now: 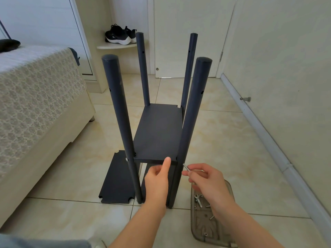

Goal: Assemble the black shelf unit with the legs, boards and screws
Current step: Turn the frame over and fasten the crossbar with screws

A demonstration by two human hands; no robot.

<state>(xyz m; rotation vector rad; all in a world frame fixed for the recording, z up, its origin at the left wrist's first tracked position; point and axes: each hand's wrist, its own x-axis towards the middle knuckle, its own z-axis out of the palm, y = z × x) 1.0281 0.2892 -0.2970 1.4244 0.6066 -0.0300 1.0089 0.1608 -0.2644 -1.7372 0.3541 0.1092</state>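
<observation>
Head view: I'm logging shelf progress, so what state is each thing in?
Legs, four, standing upright.
Fitted board, mounted level between the legs.
Spare board, flat on the floor.
Left hand, grips the fitted board's front edge.
Right hand, pinches a screw.
Tray, on the floor, holding loose screws.

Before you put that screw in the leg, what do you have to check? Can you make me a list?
1. Screw pinched in right hand: ok, tip points at the front right leg.
2. Board steadied: ok, left hand grips its front edge, thumb on top.
3. Leg and board lined up for the screw: cannot tell.
4. Front left leg fastened: ok, a screw head shows at board height.
5. Spare screws in tray: ok.
</observation>
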